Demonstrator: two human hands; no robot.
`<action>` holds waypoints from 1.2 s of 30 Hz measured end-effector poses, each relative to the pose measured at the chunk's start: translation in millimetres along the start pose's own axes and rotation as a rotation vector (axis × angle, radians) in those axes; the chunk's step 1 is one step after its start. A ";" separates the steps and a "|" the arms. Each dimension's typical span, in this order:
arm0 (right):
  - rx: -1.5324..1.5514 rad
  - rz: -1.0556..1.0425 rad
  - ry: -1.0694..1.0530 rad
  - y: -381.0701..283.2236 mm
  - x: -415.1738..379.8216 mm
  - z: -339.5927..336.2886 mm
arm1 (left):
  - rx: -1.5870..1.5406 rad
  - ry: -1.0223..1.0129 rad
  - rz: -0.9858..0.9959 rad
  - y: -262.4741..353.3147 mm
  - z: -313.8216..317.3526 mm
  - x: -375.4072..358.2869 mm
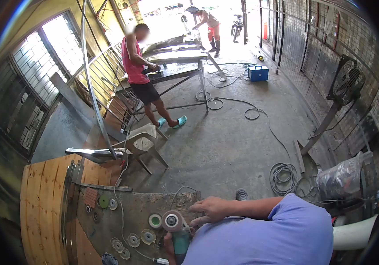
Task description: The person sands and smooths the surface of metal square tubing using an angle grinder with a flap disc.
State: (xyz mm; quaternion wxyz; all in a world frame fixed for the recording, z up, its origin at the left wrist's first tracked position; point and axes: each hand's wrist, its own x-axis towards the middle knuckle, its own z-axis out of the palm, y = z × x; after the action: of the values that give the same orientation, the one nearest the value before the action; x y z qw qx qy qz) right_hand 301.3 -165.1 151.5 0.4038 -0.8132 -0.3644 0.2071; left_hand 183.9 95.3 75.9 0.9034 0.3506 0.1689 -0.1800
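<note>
An angle grinder [181,242] with a teal body and a round pad at its head is at the bottom of the head view, disc side facing up. My left hand [169,246] wraps round its body from the left, partly hidden beneath it. Just beside the grinder's head, my right hand [209,209] reaches in with fingers stretched and apart. A round disc with a green centre [155,221] lies on the worn workbench [140,201] close to the grinder. Several used discs [148,236] rest further left on the same surface.
A plastic chair [141,140] stands beyond the bench. One person [137,66] works at a metal table [178,68]; another person [207,24] bends behind it. Cables [282,176] coil on the floor near a blue machine [258,73]. A fan [348,79] stands right.
</note>
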 end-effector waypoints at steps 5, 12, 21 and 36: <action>0.024 0.004 -0.045 -3.6 -0.2 -0.1 | 0.045 0.014 0.005 0.4 -0.8 -1.8; -0.023 -0.033 0.005 3.6 2.2 7.5 | 0.039 0.029 0.028 -1.1 -7.7 -0.5; 0.005 0.025 -0.101 -0.2 5.6 1.4 | -0.039 0.041 0.048 -2.1 -1.5 -1.2; -0.043 0.007 -0.065 10.7 9.8 9.7 | 0.054 0.071 0.055 3.2 12.8 -5.8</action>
State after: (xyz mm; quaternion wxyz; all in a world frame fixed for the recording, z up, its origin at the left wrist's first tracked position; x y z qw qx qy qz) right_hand 306.0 -157.2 136.7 0.3736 -0.8158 -0.3787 0.2269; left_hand 182.6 89.9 89.2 0.8917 0.3854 0.1863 -0.1472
